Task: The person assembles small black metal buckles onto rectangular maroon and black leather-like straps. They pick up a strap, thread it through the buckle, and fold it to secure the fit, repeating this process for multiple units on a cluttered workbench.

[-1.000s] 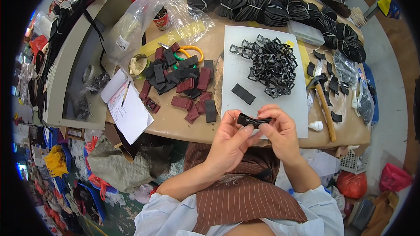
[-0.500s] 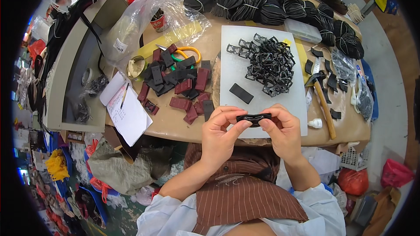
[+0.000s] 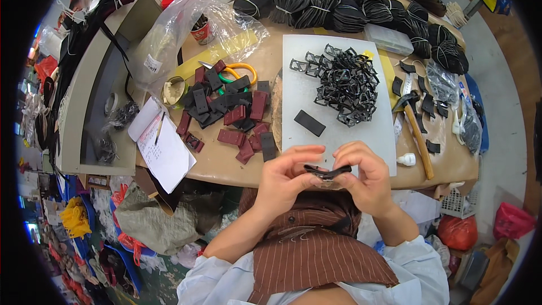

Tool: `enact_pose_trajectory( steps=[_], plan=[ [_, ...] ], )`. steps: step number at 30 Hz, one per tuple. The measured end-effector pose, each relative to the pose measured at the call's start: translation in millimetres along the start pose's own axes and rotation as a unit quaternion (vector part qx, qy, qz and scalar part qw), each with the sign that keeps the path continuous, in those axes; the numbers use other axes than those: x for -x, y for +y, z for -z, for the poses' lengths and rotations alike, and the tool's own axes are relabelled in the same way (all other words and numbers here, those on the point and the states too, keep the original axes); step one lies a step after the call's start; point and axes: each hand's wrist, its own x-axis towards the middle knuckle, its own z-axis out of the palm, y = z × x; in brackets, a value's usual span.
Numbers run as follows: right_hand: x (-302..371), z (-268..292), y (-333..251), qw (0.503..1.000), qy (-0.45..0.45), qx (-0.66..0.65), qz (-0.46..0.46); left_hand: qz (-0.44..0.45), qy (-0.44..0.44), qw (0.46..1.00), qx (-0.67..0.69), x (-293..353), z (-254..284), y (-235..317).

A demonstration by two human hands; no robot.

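Note:
My left hand (image 3: 280, 181) and my right hand (image 3: 366, 176) pinch a small black leather-like piece (image 3: 327, 173) by its two ends, just above the near edge of a white board (image 3: 294, 93). The piece is curved, its middle dipping below its ends; its underside is partly hidden by my thumbs. Beyond my hands, a flat black rectangular piece (image 3: 310, 123) lies on the board. Farther back on it is a tangled heap of black buckle-like frames (image 3: 350, 87). Left of the board, maroon pieces (image 3: 230, 137) and black pieces (image 3: 200, 101) lie in a loose pile.
Scissors with orange handles (image 3: 240, 68) lie behind the pile. A notepad with a pen (image 3: 164, 144) rests at the table's left. To the right are a hammer (image 3: 418, 135), a white cap (image 3: 406, 160) and black scraps. Bundles of black cord (image 3: 347, 16) line the back.
Both hands have come slightly nearer to me, their index fingers lifting off the far side of the piece. The piece has tilted and now curves down more at its middle.

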Motion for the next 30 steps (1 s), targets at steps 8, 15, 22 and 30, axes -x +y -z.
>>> enact_pose_trajectory(
  steps=[8,15,22,30],
  plan=[
    [15.5,-14.8,7.8,0.936,0.123,-0.287,-0.164,-0.068,-0.034,0.997,0.014,-19.1,-8.0,-16.5],
    [11.2,71.0,35.6,0.947,0.211,0.218,-0.107,-0.245,-0.091,0.832,-0.489,-98.4,-15.0,0.9],
    [-1.5,147.3,64.3,0.852,0.349,0.374,-0.113,-0.223,-0.03,0.632,-0.741,-192.4,-7.2,-11.2],
    [-9.3,74.3,49.8,0.957,0.179,0.216,-0.077,-0.416,0.019,0.696,-0.584,-124.3,4.0,-8.8]
  ],
)
